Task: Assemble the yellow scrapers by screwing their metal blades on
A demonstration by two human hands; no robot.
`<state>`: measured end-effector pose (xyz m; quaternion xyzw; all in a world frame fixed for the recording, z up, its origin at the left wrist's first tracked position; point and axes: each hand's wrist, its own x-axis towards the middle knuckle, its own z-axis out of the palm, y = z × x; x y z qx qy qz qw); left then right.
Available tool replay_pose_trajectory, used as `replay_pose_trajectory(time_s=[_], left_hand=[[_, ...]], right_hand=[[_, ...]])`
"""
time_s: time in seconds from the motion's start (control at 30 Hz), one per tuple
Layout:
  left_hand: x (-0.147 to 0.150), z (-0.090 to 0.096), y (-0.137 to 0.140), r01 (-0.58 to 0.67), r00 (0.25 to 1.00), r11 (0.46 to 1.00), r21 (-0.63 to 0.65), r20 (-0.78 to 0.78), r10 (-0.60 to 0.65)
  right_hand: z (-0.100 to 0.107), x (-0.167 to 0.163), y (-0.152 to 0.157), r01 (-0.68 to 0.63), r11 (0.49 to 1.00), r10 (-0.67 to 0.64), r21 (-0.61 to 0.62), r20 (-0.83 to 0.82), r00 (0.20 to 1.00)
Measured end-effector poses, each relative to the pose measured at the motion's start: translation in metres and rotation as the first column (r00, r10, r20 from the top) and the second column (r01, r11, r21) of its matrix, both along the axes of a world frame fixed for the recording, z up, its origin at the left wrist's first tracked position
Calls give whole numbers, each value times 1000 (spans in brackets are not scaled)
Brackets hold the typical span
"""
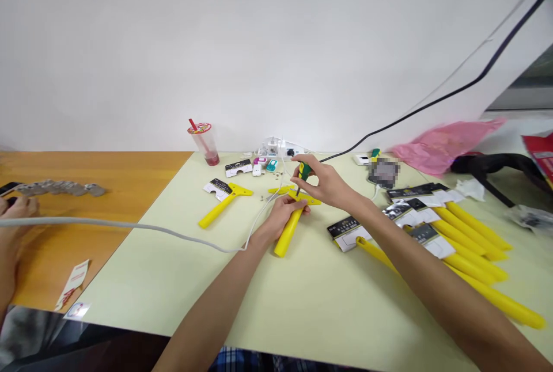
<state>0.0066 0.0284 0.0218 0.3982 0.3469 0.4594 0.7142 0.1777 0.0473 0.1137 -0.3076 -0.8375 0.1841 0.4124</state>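
Note:
My left hand (286, 215) is closed around a yellow scraper (288, 235) near its head, with the handle slanting down toward me. Above it, my right hand (322, 181) grips a green and yellow screwdriver (305, 172), held upright with its shaft pointing down at the scraper's head. Whether the tip sits in a screw is too small to tell. Behind the left hand lies a loose yellow plate (281, 189), partly covered by the scraper. Another yellow scraper (221, 209) rests to the left, touching a black and white card (216, 189). Tiny metal parts lie nearby.
Several carded yellow scrapers (470, 268) are heaped at right. A plastic cup (204, 144) and a power strip (280, 147) stand along the wall. A white cable (181, 236) crosses the table before my left arm. At far left is another person's hand (21, 209).

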Motion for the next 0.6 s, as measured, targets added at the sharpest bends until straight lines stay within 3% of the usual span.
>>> replay_pose_trajectory(time_s=[0.2,0.5,0.6], left_hand=[[-9,3,-18,-175,984,984,-21,9,176],[-57,13,-109,-302,945,953,0,-129,299],[-74,14,-116,-304,939,953,16,-167,302]], right_hand=[[13,-5,-12,-190,972,181,-138,-76,981],[8,-41,-53,-251,967,251,36,12,968],[13,-52,-73,-302,953,302,2,16,953]])
